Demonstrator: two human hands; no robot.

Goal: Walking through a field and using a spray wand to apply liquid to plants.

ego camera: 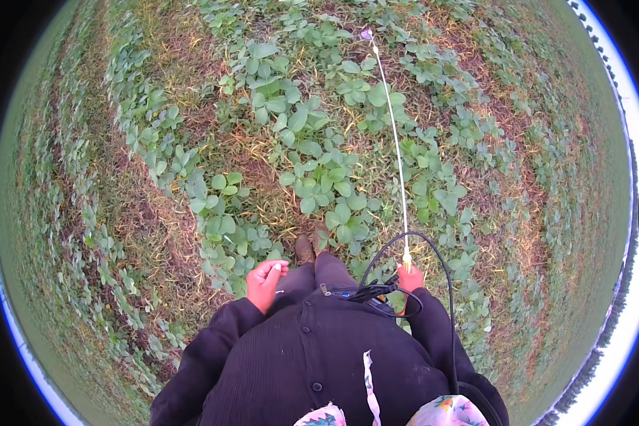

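My right hand (411, 278) grips the yellowish handle end of a long, thin white sprayer lance (395, 138). The lance reaches forward over the crop, with a purple nozzle head (367, 34) at its far tip. A black hose (450, 298) loops around near my right wrist and runs back along my right side. In front of my waist, my left hand (266, 282) is held up with its fingers curled in, and nothing shows in it. Broad-leaved green crop plants (325, 181) stand in front of my feet.
Crop rows (154, 133) run away on both sides, with dry straw and bare soil (162, 229) between them. My brown shoes (304, 249) stand close to plants. A zipped waist pouch (346, 294) sits at my front, and a flowered cloth strip (370, 383) hangs over my dark jacket.
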